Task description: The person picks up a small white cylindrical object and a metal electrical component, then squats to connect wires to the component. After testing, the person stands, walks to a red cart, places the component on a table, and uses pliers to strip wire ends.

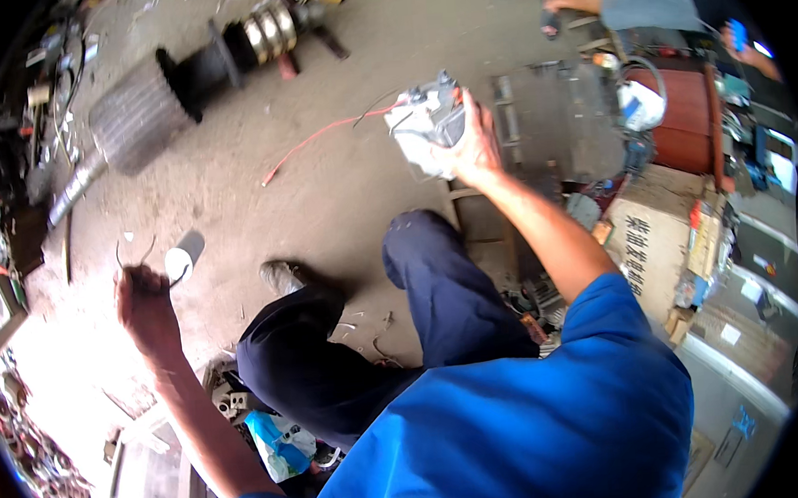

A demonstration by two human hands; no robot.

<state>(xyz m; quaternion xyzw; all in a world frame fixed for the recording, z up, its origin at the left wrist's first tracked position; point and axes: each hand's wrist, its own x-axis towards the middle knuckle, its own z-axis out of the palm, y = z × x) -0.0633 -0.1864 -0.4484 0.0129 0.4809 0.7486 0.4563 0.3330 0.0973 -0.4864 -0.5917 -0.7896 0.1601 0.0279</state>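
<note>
My right hand [475,146] is closed on the right side of a white and grey boxy electrical device [426,129]. It is held off the floor, beyond my knees. From its left side a red wire [317,131] trails out to a loose end, with a shorter dark wire near it. Out to the left, my left hand [147,308] is raised with its fingers closed. Thin dark wire [148,253] sticks up from the fingertips. Just right of that hand is a white cylinder [182,256] on the floor.
A large motor rotor [140,112] on a shaft lies at the upper left. Metal parts [38,441] crowd the left rim. To the right are a cardboard box [648,241], a red-brown cabinet [682,118] and a metal frame [561,113]. Another person's legs [645,0] show at the upper right.
</note>
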